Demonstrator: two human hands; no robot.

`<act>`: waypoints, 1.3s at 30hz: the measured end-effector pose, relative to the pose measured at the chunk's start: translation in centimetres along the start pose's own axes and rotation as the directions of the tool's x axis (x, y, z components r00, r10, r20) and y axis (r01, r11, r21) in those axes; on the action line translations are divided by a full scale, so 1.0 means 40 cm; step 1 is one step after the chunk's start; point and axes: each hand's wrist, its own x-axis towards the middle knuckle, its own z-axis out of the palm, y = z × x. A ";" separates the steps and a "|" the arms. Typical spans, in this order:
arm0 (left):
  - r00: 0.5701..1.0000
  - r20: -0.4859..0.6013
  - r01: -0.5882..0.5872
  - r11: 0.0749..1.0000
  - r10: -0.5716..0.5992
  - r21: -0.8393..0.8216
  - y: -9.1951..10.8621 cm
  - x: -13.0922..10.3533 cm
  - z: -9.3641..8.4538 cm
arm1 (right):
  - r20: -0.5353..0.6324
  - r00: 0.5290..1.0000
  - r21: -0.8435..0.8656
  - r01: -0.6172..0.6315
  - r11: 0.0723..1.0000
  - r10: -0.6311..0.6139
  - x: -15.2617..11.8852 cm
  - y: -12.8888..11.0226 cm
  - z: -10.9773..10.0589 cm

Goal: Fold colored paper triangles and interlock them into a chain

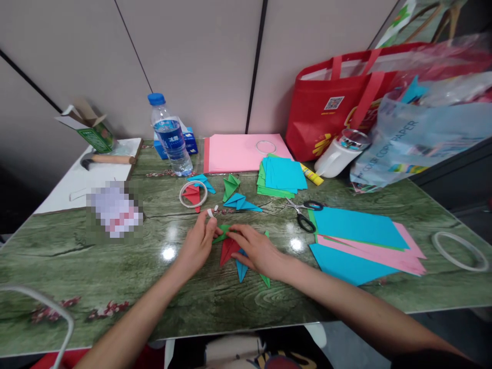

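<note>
Paper cluster (229, 250) left of the scissors (297, 207), looks part-joined; left hand (200, 236) fingers seem clamped on green flap (222, 235); right hand (259, 250) covers it, can't tell grip from here; loose folded pieces (239, 202), scissors' left, look unattached.

Head camera: 1 view, from above the near side
Facing: forward and down across the table (77, 266)
Middle: left hand (200, 237) and right hand (258, 250), fairly near
Far: wall panels (203, 66), beyond the table

A black cloth top (295, 344) with a pale-and-yellow print (253, 353) (partly cut off) and a black sleeve (426, 360) is worn; left hand (200, 236) and right hand (258, 250) are bare.
</note>
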 end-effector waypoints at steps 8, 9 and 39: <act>1.000 0.014 0.012 1.000 -0.011 -0.022 0.027 -0.012 -0.005 | 0.009 1.000 0.016 -0.011 1.000 0.011 0.000 0.000 -0.002; 1.000 0.021 0.011 1.000 -0.011 -0.023 0.026 -0.011 -0.007 | 0.009 1.000 0.019 -0.014 1.000 0.014 0.000 0.000 -0.003; 0.961 0.075 0.274 0.894 -0.264 -0.356 0.047 -0.036 -0.009 | -0.016 0.999 0.021 0.046 0.999 -0.046 -0.007 0.009 -0.001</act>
